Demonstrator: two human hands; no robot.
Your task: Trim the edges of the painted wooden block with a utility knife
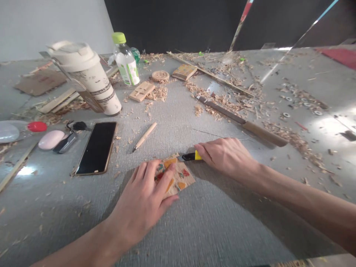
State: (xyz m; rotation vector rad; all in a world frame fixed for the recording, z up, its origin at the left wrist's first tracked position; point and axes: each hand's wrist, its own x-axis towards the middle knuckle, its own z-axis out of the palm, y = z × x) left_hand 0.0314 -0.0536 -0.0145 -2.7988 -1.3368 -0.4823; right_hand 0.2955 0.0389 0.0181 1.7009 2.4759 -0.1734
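A brown, wrinkled piece of patterned paper (182, 178) with red, orange and green patches lies on the grey tabletop. My left hand (147, 185) holds it down, its fingers across the top and the thumb along the near edge. Closed around a yellow-and-black utility knife (191, 156) is my right hand (226, 155). The knife's short blade points left and meets the paper's upper right edge; whether it has cut in I cannot tell. Most of the knife handle is hidden in the fist. Beyond the left hand lies a pencil-like wooden stick (145, 137) with a dark tip.
Left stand a phone (97, 148), a tilted-looking cup (91, 81) and a bottle (126, 61). Behind lie a carved wooden block (141, 91), a round wooden piece (160, 76) and a patterned block (184, 72). A wooden-handled saw (264, 133) lies right, among shavings (294, 146).
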